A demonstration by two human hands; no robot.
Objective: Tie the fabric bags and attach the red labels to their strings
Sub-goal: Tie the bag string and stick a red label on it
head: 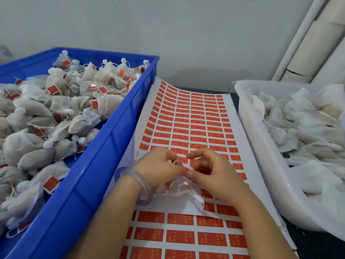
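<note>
Over the sheet (pixel 188 118), at lower centre, I see left hand (pixel 160 165) and right hand (pixel 211 171) together, pinching one label (pixel 187 168); print unreadable.

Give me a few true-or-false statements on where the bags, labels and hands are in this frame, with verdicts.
1. The blue crate holds tied bags that already carry labels. True.
2. The label sheet lies inside the white tub. False: it lies between the crate and the tub.
3. The left hand grips a bag while the right hand pinches a red label over the sheet. True.
4. The bracelet is on the right wrist. False: it is on the left wrist.
5. The loose bags in the white tub carry labels. False: none show on them.
</note>
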